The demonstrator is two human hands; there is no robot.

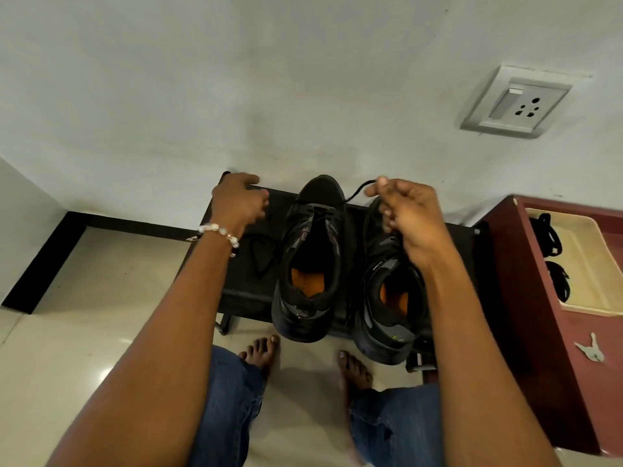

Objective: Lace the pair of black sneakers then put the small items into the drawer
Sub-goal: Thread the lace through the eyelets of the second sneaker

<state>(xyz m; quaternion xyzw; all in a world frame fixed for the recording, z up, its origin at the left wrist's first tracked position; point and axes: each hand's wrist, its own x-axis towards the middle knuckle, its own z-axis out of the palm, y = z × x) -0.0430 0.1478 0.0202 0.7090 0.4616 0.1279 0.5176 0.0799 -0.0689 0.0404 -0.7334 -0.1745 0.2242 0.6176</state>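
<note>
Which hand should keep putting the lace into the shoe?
The right hand, probably. It already pinches the black lace that runs from the left shoe. The left hand is off to the side over the black stand, and it seems to hold nothing.

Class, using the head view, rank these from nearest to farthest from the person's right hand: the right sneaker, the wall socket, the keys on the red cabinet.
From the right hand:
1. Right sneaker, directly beneath the hand.
2. Wall socket, up on the wall to the right.
3. Keys, on the red cabinet, lower right.
</note>
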